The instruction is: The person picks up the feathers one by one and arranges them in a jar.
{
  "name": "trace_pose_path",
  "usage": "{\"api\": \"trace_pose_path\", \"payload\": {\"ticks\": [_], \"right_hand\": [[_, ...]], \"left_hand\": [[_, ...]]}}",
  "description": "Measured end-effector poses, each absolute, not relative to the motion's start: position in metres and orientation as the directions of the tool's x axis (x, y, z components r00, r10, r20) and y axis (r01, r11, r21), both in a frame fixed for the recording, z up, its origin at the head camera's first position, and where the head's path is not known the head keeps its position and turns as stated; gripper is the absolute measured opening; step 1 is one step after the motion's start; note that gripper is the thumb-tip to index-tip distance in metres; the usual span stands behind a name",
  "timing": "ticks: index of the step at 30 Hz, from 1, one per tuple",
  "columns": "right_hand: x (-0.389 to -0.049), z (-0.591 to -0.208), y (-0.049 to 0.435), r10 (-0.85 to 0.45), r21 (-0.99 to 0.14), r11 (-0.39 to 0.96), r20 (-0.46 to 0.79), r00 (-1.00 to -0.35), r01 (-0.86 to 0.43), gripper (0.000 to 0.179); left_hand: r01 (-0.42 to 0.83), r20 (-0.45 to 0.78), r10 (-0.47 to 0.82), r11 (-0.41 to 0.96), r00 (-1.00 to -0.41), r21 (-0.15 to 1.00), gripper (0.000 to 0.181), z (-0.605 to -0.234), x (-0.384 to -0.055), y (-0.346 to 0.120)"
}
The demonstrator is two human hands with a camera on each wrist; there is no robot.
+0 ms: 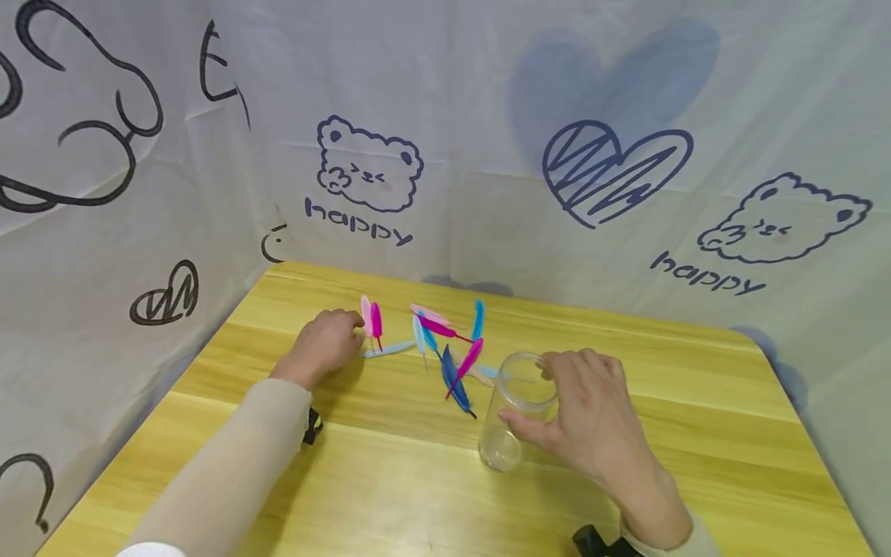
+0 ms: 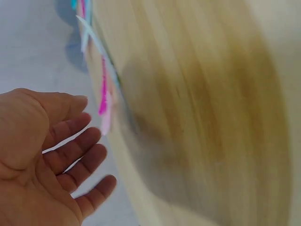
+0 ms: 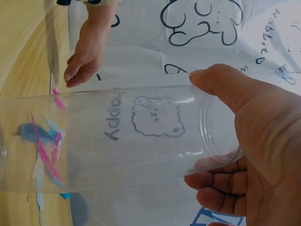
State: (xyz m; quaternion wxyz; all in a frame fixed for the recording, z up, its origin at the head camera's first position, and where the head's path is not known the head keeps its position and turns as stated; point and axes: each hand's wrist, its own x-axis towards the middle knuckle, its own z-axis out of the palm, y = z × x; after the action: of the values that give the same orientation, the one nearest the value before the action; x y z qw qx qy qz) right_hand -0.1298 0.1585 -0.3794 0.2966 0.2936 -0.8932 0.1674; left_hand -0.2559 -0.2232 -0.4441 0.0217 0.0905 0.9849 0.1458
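My right hand (image 1: 599, 414) grips a clear, open-topped jar (image 1: 498, 445) near its rim, thumb on one side and fingers on the other. In the right wrist view the jar (image 3: 146, 165) is see-through, with feathers visible beyond its wall. My left hand (image 1: 323, 346) is beside a pale pink feather (image 1: 366, 311) and a magenta feather (image 1: 377, 319). The left wrist view shows that hand (image 2: 33, 155) with relaxed, slightly bent fingers and nothing between them. Near it lies a light blue feather (image 1: 391, 348). Further right is a dark blue feather (image 1: 454, 383) crossed by another magenta feather (image 1: 471, 357).
More feathers lie mid-table, among them a bright blue feather (image 1: 478, 319) and a pink-magenta pair around one magenta feather (image 1: 435, 326). The wooden table (image 1: 390, 495) meets a white cloth wall (image 1: 473, 232) with drawings at its back and left.
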Motion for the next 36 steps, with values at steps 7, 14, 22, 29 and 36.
{"api": "trace_pose_path", "payload": {"ticks": [7,14,22,29,36], "right_hand": [[-0.128,-0.382,0.158,-0.425,-0.149,0.767,0.611,-0.668,-0.624,0.078],[-0.128,-0.381,0.157,-0.426,-0.144,0.767,0.615,-0.663,-0.626,0.079],[-0.129,-0.379,0.158,-0.427,-0.139,0.772,0.610,-0.667,-0.621,0.079],[-0.129,-0.379,0.158,-0.426,-0.137,0.778,0.601,-0.676,-0.613,0.073],[-0.129,-0.378,0.160,-0.427,-0.132,0.779,0.604,-0.673,-0.613,0.076]], "left_hand": [[0.116,-0.066,0.143,0.944,-0.987,0.309,0.052,-0.460,-0.269,-0.212],[0.198,-0.186,0.243,0.952,-0.952,0.232,0.072,-0.469,-0.263,-0.192],[0.300,-0.165,0.343,0.924,-0.925,0.237,0.063,-0.463,-0.257,-0.187],[0.390,0.013,0.397,0.896,-0.918,0.212,0.035,-0.449,-0.248,-0.192],[0.359,0.011,0.370,0.894,-0.929,0.268,0.036,-0.436,-0.244,-0.203]]}}
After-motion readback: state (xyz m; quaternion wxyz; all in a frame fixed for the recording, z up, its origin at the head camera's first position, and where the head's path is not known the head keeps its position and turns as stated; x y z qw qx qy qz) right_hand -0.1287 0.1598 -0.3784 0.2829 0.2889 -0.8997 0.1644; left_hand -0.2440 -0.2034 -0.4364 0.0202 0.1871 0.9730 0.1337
